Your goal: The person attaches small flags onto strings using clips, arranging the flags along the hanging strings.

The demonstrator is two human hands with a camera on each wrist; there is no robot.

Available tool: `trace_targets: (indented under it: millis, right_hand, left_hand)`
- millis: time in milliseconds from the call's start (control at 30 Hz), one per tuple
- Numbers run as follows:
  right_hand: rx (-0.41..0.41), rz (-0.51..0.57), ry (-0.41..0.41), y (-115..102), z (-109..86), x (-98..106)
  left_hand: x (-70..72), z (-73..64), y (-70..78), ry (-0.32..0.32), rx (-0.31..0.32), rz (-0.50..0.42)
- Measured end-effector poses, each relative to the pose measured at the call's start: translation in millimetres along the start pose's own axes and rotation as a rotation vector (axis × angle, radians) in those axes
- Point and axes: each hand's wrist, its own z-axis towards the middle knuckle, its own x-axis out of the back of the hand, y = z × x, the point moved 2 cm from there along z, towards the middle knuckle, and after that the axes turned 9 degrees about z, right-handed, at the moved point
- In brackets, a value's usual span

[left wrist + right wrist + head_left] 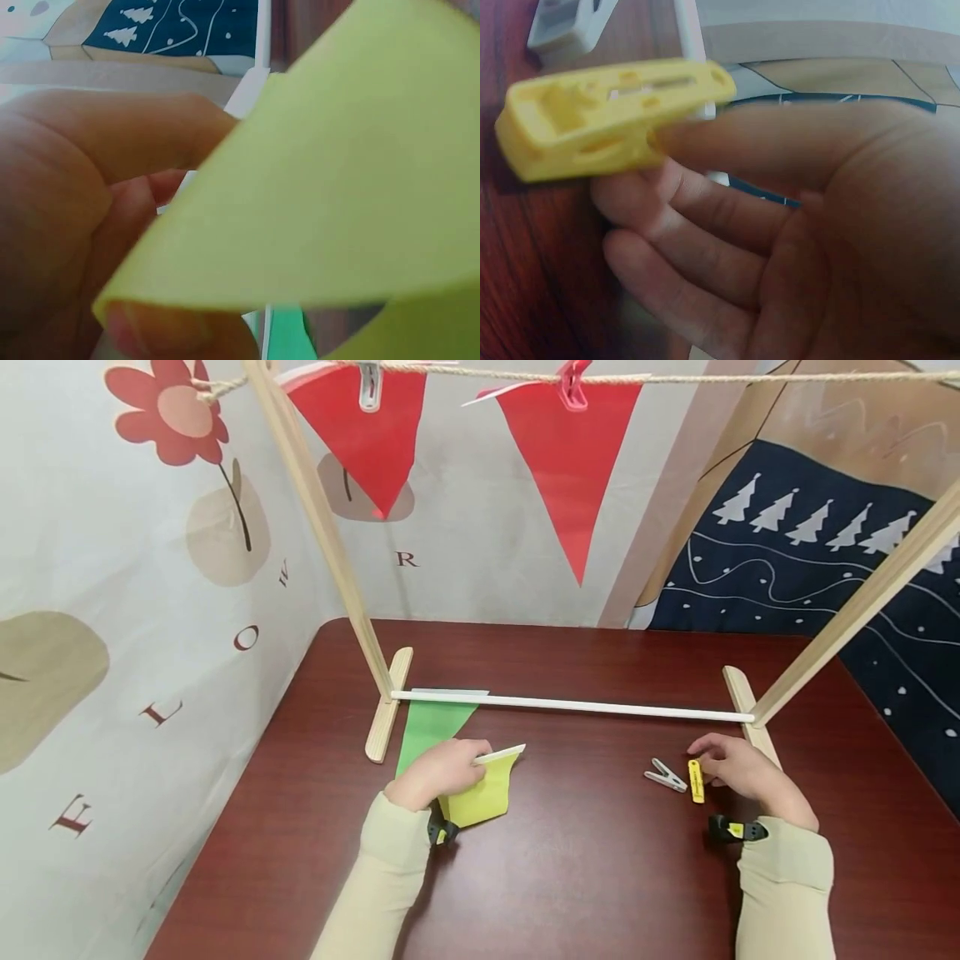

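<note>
My left hand (441, 770) grips a yellow pennant (480, 795) by its white-edged top, the cloth bending below the fingers. In the left wrist view the yellow cloth (322, 172) covers most of the picture and hides part of the fingers. Beside that hand, a green pennant (431, 727) lies on the table under the white bar. My right hand (742, 767) pinches a yellow clothespin (697, 782) between thumb and fingers, seen larger in the right wrist view (615, 116). Just left of it lies a grey-white clothespin (666, 776).
A wooden frame with two slanted posts (322, 527) and a white bar (600, 705) stands on the dark red table (570, 877). Along the top runs a rope (697, 378), where two red pennants (573, 468) hang from a white clip (370, 387) and a pink clip (572, 387).
</note>
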Motion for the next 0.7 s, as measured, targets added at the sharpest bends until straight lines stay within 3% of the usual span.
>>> trace_targets:
  millis: [100,367,700]
  right_hand:
    - [-0.008,0.020,0.002,0.3,0.9,-0.4]
    - [-0.012,-0.103,-0.057,-5.1,0.8,-3.1]
    - [0.071,-0.014,-0.140,-7.1,3.0,-7.9]
  left_hand:
    - [1.7,-1.9,-4.2,-0.015,0.024,-0.025]
    - [9.0,-6.6,-12.0,-0.018,0.065,-0.068]
    - [13.7,-8.7,-14.2,0.018,0.086,-0.059]
